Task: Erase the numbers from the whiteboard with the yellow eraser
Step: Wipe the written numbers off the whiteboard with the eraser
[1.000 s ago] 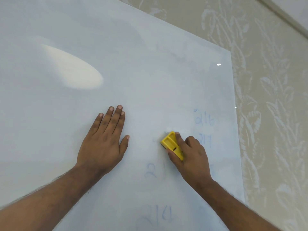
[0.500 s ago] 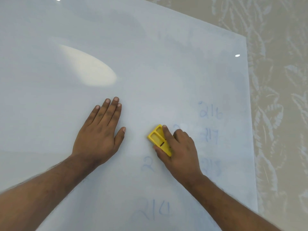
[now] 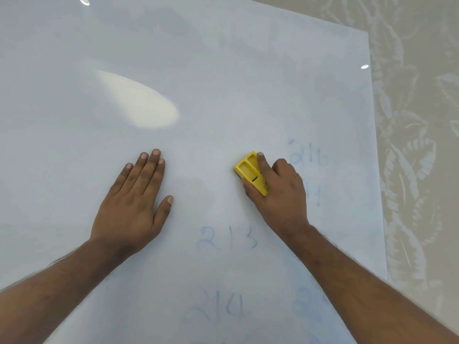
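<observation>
Right hand (image 3: 278,194) is clamped on the yellow eraser (image 3: 249,171): index finger along its top, thumb on the lower left edge, other fingers curled on the far side. Eraser is pressed flat to the whiteboard (image 3: 223,70), tilted so its long axis runs upper left to lower right, right of board centre. Left hand (image 3: 135,202) lies palm-down on the board, fingers stretched out and close together, thumb splayed, holding nothing, well apart from the eraser. Faint blue numbers on the board: "216" (image 3: 309,157) just right of the right hand, "213" (image 3: 227,238) below and between the two hands, "214" (image 3: 216,309) lower down between the forearms. More smudged digits sit under and behind the right hand and forearm, not readable. Bright oval glare (image 3: 139,100) upper left of centre. Beige leaf-pattern wall (image 3: 417,120) beyond the board's right edge.
</observation>
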{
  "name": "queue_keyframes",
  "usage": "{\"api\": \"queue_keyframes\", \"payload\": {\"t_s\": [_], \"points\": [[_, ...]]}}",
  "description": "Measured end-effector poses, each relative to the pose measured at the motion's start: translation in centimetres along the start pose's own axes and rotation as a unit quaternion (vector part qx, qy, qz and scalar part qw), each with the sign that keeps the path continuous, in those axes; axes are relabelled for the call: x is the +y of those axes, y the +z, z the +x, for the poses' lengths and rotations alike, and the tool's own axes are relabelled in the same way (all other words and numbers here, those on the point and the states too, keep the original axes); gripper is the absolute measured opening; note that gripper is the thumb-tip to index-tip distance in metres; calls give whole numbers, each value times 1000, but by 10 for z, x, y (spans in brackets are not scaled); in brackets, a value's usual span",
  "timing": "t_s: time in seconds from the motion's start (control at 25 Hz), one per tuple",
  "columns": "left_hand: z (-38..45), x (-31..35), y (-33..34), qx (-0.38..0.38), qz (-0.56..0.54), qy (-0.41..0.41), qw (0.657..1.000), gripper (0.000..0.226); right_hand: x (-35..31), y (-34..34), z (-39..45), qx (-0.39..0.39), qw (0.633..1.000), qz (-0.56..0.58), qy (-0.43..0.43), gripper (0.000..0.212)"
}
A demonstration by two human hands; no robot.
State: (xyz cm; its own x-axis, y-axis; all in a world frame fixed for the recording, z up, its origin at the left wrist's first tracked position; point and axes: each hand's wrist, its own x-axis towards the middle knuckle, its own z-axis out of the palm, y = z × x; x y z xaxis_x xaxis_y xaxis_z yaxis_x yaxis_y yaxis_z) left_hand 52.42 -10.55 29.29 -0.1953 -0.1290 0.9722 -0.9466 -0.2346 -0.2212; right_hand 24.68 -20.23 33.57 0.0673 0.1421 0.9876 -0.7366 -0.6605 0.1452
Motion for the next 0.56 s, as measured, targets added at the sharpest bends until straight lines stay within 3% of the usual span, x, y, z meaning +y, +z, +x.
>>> {"api": "queue_keyframes", "payload": {"t_s": [0.24, 0.56], "points": [[-5, 3, 1, -1, -1, -11, 1000, 69, 0, -2, -41, 33, 995, 20, 87, 63], [-16, 9, 2, -7, -3, -21, 1000, 69, -5, -14, -119, -13, 999, 1, 48, 60]]}}
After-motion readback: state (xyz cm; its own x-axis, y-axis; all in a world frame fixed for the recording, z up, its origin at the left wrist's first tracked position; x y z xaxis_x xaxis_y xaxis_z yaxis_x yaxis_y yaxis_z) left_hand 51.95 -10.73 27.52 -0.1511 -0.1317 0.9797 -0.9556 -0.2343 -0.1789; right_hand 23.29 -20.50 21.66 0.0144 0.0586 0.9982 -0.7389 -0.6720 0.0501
